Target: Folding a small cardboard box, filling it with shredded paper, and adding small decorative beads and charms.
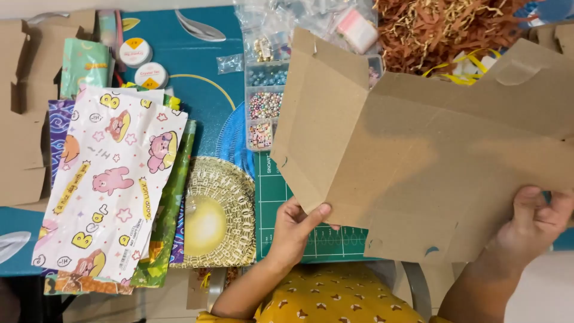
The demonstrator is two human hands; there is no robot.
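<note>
A large flat brown cardboard box blank (430, 143) with flaps is held above the table, tilted toward me. My left hand (296, 230) grips its lower left edge, thumb on top. My right hand (535, 224) grips its lower right edge, fingers curled over the cardboard. A green cutting mat (274, 191) lies under the cardboard, mostly hidden by it.
Printed gift bags with pink bears (110, 185) lie stacked at left. A clear compartment box of beads (263, 104) stands at the back centre. Two small round jars (143, 63) sit at back left. Brown and yellow paper shreds (442, 30) fill the back right. More cardboard (21, 113) is far left.
</note>
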